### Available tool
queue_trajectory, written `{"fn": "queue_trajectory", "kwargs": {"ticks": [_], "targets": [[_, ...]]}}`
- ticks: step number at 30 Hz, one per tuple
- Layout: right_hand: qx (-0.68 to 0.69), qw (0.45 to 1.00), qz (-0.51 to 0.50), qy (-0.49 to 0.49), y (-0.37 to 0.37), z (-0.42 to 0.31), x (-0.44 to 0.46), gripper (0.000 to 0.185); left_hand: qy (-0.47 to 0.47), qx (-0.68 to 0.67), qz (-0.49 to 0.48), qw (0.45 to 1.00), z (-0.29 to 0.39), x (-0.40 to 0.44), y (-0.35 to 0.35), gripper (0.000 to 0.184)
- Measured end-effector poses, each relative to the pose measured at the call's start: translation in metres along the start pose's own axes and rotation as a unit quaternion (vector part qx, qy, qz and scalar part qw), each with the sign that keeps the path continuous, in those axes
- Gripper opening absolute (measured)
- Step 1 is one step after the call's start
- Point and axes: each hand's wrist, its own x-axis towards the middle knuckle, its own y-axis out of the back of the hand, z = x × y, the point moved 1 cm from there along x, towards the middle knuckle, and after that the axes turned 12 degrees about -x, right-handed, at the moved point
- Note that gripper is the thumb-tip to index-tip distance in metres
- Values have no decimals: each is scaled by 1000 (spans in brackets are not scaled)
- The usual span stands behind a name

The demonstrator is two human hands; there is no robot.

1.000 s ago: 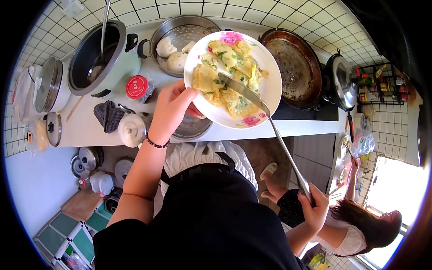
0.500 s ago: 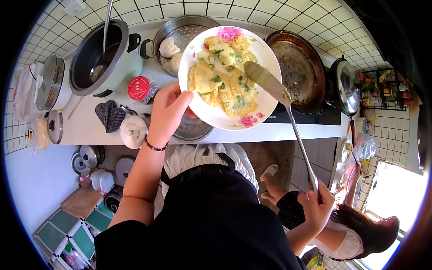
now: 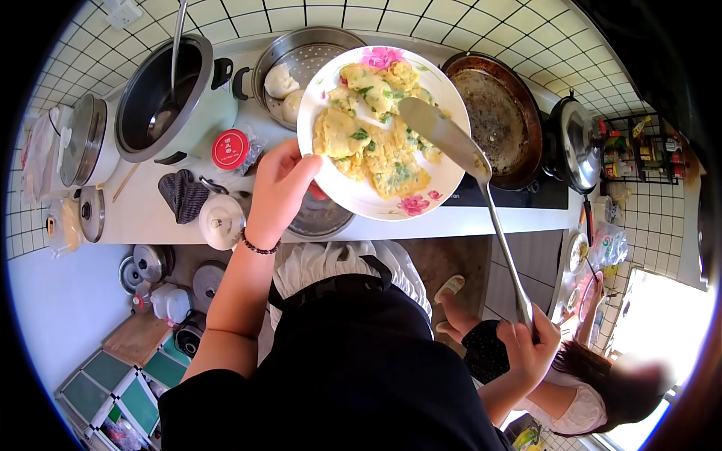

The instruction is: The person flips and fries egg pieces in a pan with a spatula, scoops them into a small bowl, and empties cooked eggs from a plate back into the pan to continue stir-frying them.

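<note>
My left hand (image 3: 282, 188) grips the left rim of a white plate with pink flowers (image 3: 361, 197), thumb on top. Pieces of yellow egg pancake with green bits (image 3: 398, 167) lie on the plate. My right hand (image 3: 530, 347) is closed round the handle of a long metal spatula (image 3: 502, 233). The spatula's blade hangs over the plate's right part, above the pancake; whether it touches the food I cannot tell. Behind the plate to the right sits a worn frying pan (image 3: 492, 124) on the black stove (image 3: 526, 194).
A steamer (image 3: 323, 37) with white buns (image 3: 280, 81), a deep pot with a ladle (image 3: 203, 113), a red-lidded jar (image 3: 230, 149), a white lidded pot (image 3: 222, 221) and a lidded wok (image 3: 577, 143) line the counter (image 3: 143, 218). Another person (image 3: 579, 391) is at the lower right.
The plate has shifted slightly left. The spatula's blade has moved right, off the middle of the pancake, then slightly back left. My right hand has moved a little right with the handle.
</note>
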Motion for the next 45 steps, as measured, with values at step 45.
{"fn": "queue_trajectory", "kwargs": {"ticks": [45], "targets": [[53,997,-46,22,-33,-14,1,40,53,-10,-37,998,-17,-26,-1,24]]}}
